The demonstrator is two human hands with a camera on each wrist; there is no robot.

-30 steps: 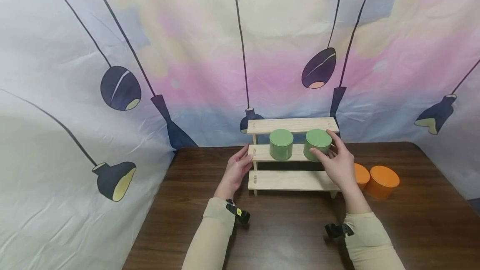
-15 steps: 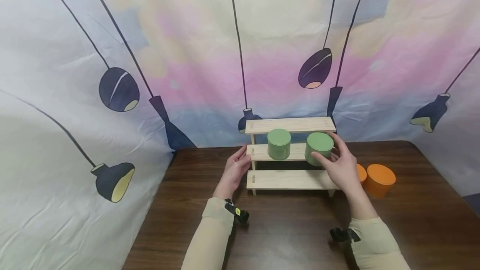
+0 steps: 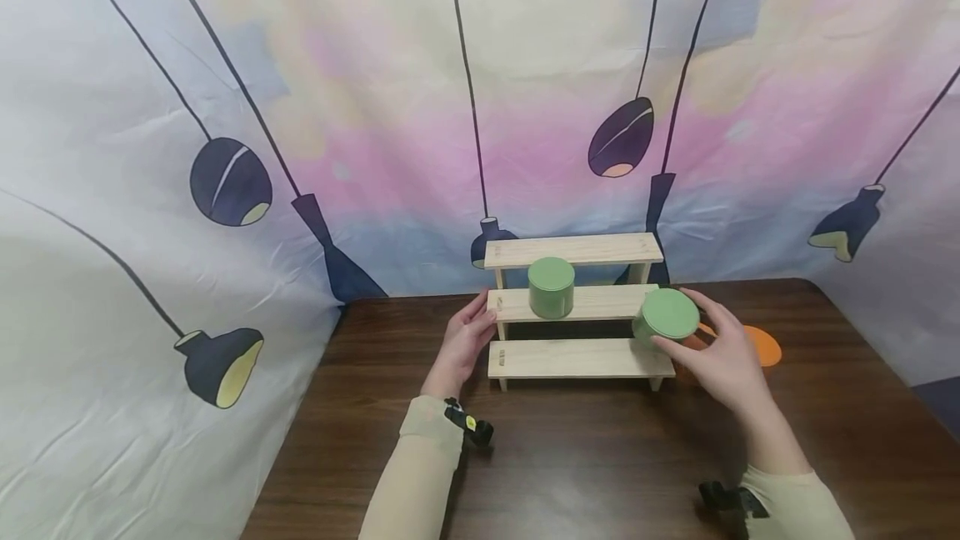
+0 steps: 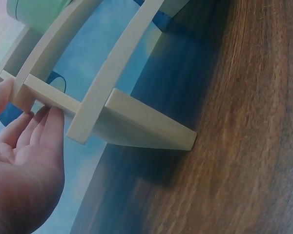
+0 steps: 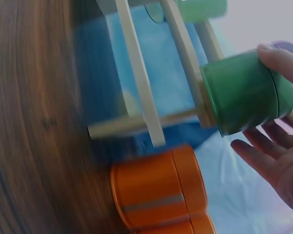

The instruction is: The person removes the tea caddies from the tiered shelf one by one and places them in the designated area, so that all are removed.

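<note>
A three-tier wooden shelf stand stands at the back of the table. My left hand grips the left end of its middle tier; the left wrist view shows the thumb and fingers at that end. Toward the stand's right end, my right hand holds a green lidded tin between thumb and fingers. This tin is off the middle tier, tilted, in front of the tier's right end. A second green tin sits upright on the middle tier, left of centre.
Two orange tins stand side by side on the dark wooden table, right of the stand. In the head view, my right hand partly covers them. A patterned cloth hangs behind the table.
My right hand has lifted the right-hand green tin off the middle tier and carried it right and toward me. The left hand still grips the stand. The head view has shifted slightly.
</note>
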